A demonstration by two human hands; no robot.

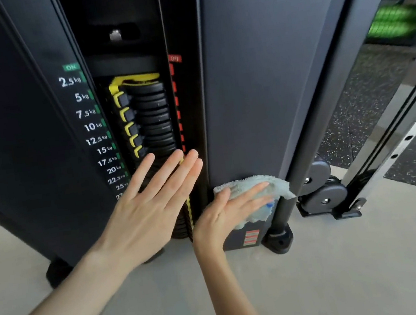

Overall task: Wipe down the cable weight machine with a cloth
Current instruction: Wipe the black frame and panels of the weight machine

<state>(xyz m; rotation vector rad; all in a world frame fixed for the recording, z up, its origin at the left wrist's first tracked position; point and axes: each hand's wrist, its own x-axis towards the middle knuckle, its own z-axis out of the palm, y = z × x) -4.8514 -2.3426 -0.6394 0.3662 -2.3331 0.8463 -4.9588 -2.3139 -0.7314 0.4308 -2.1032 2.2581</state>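
The black cable weight machine [257, 76] fills the view, with a weight stack [152, 117] and yellow selector tabs in its central slot. A pale blue-green cloth [254, 185] lies flat against the bottom of the right-hand panel. My right hand [231, 213] presses on the cloth with fingers spread flat. My left hand [152, 204] is held flat and open in front of the lower weight stack, fingers apart, holding nothing. It hides the lowest kilogram labels.
White kilogram labels [91, 126] run down the left panel. A black post with a bolted foot [280, 240] stands just right of the cloth. Further right are pulley housings [322, 192] and a perforated steel rail [410, 136]. Pale floor lies below, speckled rubber matting behind.
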